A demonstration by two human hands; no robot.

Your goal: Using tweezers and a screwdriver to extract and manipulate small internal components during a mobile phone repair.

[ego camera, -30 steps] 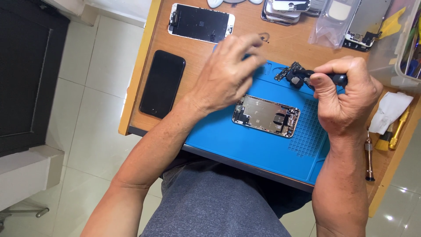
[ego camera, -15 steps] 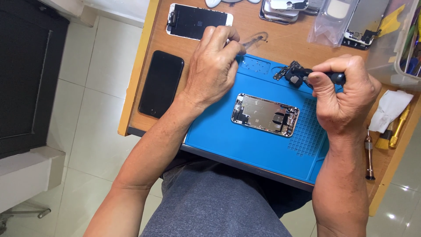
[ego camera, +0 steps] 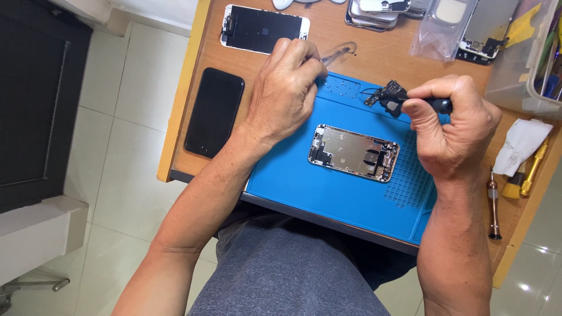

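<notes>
The right hand (ego camera: 453,126) was closed in a fist around a dark slim tool (ego camera: 436,105), and at the tool's tip, at about 10 o'clock from the knuckles, hung a small black phone part with a flex cable (ego camera: 387,96). This part was above the far edge of the blue work mat (ego camera: 328,187), apart from the opened phone housing (ego camera: 354,152), which lay flat near the middle of the mat, at 8 o'clock from the part.

The left hand (ego camera: 287,90) was curled with the fingertips pressed together at the mat's far left corner, near the tweezers (ego camera: 339,54) on the wooden table (ego camera: 374,58). I could not tell if it pinched something, because the fingers hid it.

In my judgement, the small part needed a light and steady grip, since the thin cable could tear or bend easily. It seemed better to keep it over the mat, so that a dropped part would not roll off toward the black phone (ego camera: 215,111) at 9 o'clock.
</notes>
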